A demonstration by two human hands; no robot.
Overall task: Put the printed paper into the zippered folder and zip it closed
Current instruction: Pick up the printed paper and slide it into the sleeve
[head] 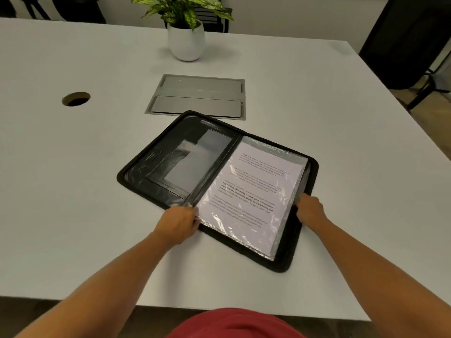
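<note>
A black zippered folder [156, 164] lies open flat on the white table [73, 191], turned at an angle. The printed paper [253, 189] rests on the folder's right half under a shiny clear plastic sleeve. My left hand [178, 223] pinches the sleeve's near-left corner by the spine. My right hand [310, 208] grips the sleeve's right edge near the folder's rim. The left half shows dark pockets and a clear window.
A metal cable hatch [197, 96] sits flush in the table just behind the folder. A white pot with a leafy plant [186, 41] stands further back. A round cable hole [76, 99] is at the left. The table's near edge runs below my arms.
</note>
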